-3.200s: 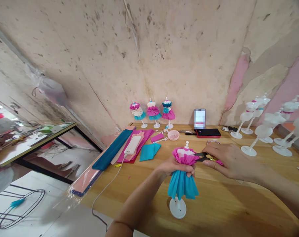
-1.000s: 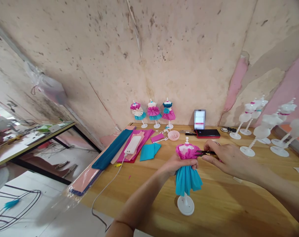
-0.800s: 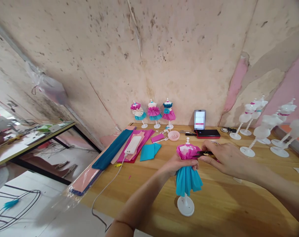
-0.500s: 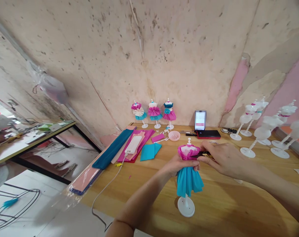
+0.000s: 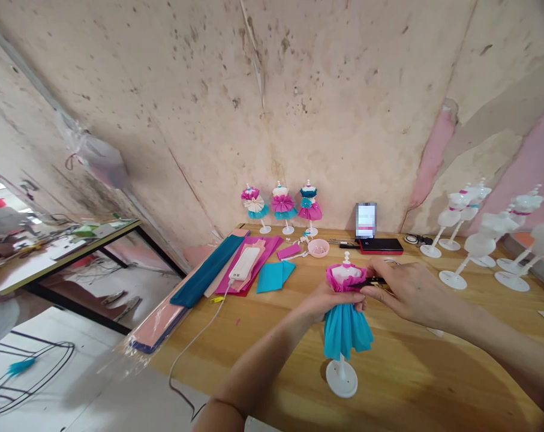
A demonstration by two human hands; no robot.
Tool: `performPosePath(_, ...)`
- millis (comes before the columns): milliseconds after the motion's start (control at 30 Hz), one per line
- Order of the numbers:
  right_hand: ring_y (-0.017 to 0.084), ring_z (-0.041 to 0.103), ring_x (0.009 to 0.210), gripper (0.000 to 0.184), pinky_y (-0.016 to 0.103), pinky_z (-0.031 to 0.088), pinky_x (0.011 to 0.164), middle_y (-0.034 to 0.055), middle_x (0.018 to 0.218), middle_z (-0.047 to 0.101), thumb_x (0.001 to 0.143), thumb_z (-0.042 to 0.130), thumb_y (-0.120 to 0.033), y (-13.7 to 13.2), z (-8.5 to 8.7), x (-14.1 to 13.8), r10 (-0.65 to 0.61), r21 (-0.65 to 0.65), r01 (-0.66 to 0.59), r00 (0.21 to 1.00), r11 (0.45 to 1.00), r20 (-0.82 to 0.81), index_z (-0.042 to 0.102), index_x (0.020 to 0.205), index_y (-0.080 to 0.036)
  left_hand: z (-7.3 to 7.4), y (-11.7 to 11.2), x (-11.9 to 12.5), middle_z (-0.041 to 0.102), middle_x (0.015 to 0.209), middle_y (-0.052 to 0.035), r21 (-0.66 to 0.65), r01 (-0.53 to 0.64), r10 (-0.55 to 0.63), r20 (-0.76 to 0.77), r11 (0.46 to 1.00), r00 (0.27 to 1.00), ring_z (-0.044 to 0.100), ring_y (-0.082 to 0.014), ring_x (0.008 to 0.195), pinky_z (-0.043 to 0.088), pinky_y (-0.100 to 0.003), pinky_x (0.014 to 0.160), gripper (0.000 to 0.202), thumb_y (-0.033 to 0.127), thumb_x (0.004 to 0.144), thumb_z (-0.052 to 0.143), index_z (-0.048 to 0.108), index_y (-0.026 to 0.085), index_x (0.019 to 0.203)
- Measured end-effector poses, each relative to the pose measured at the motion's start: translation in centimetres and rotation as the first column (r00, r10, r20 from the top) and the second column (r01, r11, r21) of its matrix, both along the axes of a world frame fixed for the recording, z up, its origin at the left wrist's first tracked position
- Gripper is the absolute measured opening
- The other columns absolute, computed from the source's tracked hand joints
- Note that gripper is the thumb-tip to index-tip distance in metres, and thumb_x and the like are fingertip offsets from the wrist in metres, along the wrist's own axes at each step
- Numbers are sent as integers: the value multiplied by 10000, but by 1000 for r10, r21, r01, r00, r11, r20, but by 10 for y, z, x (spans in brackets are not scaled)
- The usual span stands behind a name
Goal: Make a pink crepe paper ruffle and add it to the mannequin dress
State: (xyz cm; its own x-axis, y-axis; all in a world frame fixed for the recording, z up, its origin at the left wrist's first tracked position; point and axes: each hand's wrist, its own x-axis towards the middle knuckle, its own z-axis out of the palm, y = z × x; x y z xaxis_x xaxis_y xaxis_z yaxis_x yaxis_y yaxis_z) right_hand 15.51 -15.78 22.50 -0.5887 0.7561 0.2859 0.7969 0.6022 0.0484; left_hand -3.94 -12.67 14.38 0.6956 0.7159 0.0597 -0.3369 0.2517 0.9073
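Observation:
A small white dress form (image 5: pixel 342 378) wears a pink ruffled paper top (image 5: pixel 346 277) and a pleated blue paper skirt (image 5: pixel 347 333). It stands on its round base, tilted a little. My left hand (image 5: pixel 329 300) is wrapped round its waist from the left, with the thumb across the front below the pink ruffle. My right hand (image 5: pixel 404 288) is closed on what looks like dark scissors (image 5: pixel 371 281); their narrow tip points left and lies at the right edge of the pink top. The right hand's fingers hide most of the handles.
Three dressed forms (image 5: pixel 282 207) stand by the wall, with several bare ones (image 5: pixel 480 246) at right. Paper sheets (image 5: pixel 206 270), a white power strip (image 5: pixel 246 264) with a trailing cord, blue pieces (image 5: pixel 272 277), a pink bowl (image 5: pixel 318 248) and a phone (image 5: pixel 366 219) lie on the wooden table (image 5: pixel 276 342).
The whole view has shifted slightly. Both hands keep their hold on the dress form and the scissors, and the scissors' tip stays at the pink top.

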Motion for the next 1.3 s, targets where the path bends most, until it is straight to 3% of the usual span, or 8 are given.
performPosePath(300, 219, 664, 632, 373, 279, 309, 529, 54, 712, 694, 962, 357, -527, -3, 2, -6, -2, 14, 2, 1000, 1000, -21, 463, 1033, -177, -1, 0, 0, 644, 697, -51, -12, -12, 12, -33, 1000, 999, 616, -158, 687, 490, -298, 700, 374, 344, 631, 820, 654, 100, 861)
performPosePath(733, 234, 666, 630, 401, 287, 298, 546, 52, 678, 685, 965, 338, -537, -3, -2, -6, -17, 19, 17, 1000, 1000, 22, 487, 1029, -170, -3, 2, 0, 659, 701, -53, -57, -18, 18, 0, 998, 1000, 617, -151, 668, 494, -287, 675, 411, 313, 619, 830, 674, 97, 932)
performPosePath(1000, 239, 674, 691, 366, 282, 328, 544, 63, 766, 709, 949, 394, -528, -4, -6, -4, -19, -26, 18, 998, 1000, -64, 463, 1055, -184, -5, 0, 3, 662, 687, -54, -74, -78, 77, -17, 994, 997, 613, -153, 659, 488, -294, 688, 417, 329, 591, 839, 673, 95, 893)
performPosePath(1167, 244, 676, 713, 354, 282, 333, 544, 73, 784, 705, 950, 390, -529, -7, -3, -6, -30, -44, 28, 998, 999, -58, 445, 1030, -189, -2, -3, 8, 672, 721, -40, -124, -181, 177, -40, 976, 983, 615, -148, 663, 493, -284, 681, 417, 246, 578, 836, 669, 118, 938)
performPosePath(1300, 245, 673, 698, 347, 288, 339, 560, 68, 758, 699, 952, 395, -520, -7, -4, -8, -57, -19, 56, 997, 998, -42, 442, 1033, -186, 2, -8, 10, 652, 722, -31, -44, -229, 229, 0, 973, 973, 602, -139, 675, 492, -275, 690, 385, 262, 641, 800, 670, 120, 975)
